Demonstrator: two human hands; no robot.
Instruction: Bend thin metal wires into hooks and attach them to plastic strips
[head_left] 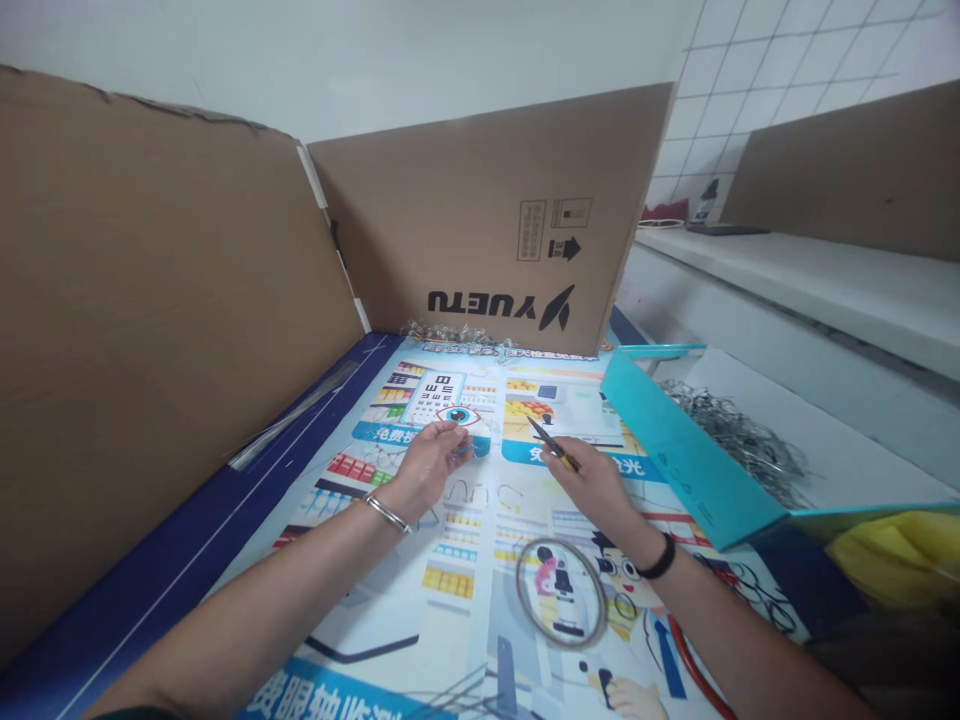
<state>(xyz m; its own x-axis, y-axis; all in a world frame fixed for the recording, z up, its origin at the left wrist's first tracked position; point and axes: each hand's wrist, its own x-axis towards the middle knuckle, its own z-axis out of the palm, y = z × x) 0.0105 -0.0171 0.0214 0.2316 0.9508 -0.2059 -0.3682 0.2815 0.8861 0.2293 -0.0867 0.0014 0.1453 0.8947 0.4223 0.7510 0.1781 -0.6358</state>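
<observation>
Closest to us, thin wires (450, 697) run out of view at the bottom edge, so we cannot see where they end. Our right forearm partly covers a red curved piece (694, 668), which is also cut off below. A round coil (523, 612) lies flat on the printed mat (457, 650), between our forearms. Farther up, a few small bent wires (469, 492) lie between our hands, faint against the printed pictures. Our left hand (431, 468) pinches a thin piece (466, 450) at its fingertips, just above the mat; it is so fine and pale that we cannot make out its full shape. Our right hand (592, 483) is closed around a pointed tool (553, 443), its dark tip aimed up and to the left, its handle partly hidden by our fingers. We cannot tell whether the tip touches anything. To the right, a yellow cloth or bag (896, 555), cut off by the edge, sits beside a teal box (690, 450) holding a tangle of wire (739, 440), its lower part hidden by the near wall. On the left, pale thin strips (292, 415) lie along the mat's dark border. Beyond, a blurry heap of small bits (450, 333) lies at the foot of the printed cardboard (480, 220), which meets a plain cardboard panel (150, 300). At the far right, a small bottle (706, 203) stands on a white ledge (810, 275), its label unreadable.
</observation>
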